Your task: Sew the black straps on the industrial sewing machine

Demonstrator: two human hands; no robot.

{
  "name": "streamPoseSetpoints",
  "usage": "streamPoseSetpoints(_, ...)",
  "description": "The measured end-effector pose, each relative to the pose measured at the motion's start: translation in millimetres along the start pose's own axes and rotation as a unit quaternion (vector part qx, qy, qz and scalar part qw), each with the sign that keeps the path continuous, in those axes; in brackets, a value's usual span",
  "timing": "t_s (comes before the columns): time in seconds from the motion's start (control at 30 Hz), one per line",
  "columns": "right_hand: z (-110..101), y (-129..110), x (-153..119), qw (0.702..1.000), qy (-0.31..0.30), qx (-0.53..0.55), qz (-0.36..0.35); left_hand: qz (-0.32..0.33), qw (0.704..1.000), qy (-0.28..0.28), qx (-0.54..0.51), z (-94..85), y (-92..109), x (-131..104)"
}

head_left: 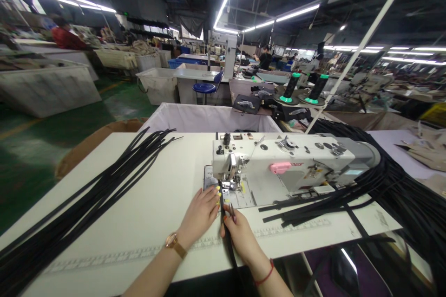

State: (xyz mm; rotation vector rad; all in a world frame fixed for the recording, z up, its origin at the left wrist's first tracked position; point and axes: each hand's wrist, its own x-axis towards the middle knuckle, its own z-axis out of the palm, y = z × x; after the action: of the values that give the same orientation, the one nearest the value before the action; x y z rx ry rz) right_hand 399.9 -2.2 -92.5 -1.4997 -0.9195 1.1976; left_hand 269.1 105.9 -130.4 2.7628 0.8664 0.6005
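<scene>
A long black strap (pixel 227 243) runs from the table's front edge up to the presser foot (pixel 228 185) of a white sewing machine (pixel 258 158). My left hand (pixel 202 209) lies with outstretched fingers along the strap's left side, fingertips close to the foot. Lower down, my right hand (pixel 239 232) is closed around the strap between thumb and fingers. The same hand also has small thread snips (pixel 232 211) in it, blades pointing up toward the machine. Part of the strap is hidden under my fingers.
Bundles of black straps lie on the left of the table (pixel 139 213) and at the right (pixel 313 209). A printed ruler (pixel 114 256) crosses the tabletop. Behind the machine stand a pale bin (pixel 209 118) and thread cones (pixel 291 88). Other people sit farther back.
</scene>
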Motion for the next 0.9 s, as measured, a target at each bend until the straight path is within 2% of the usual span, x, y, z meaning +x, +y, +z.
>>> streamPoseSetpoints(0.63,-2.5,11.1,-2.8,0.999,0.022,0.023,0.008,0.003,1.000,0.002,0.012,0.4,0.1,1.6)
streamPoseSetpoints(0.9,-4.1,10.3,-14.8,0.999,0.022,0.023,-0.008,0.008,1.000,0.001,0.008,5.1,-0.9,-1.7)
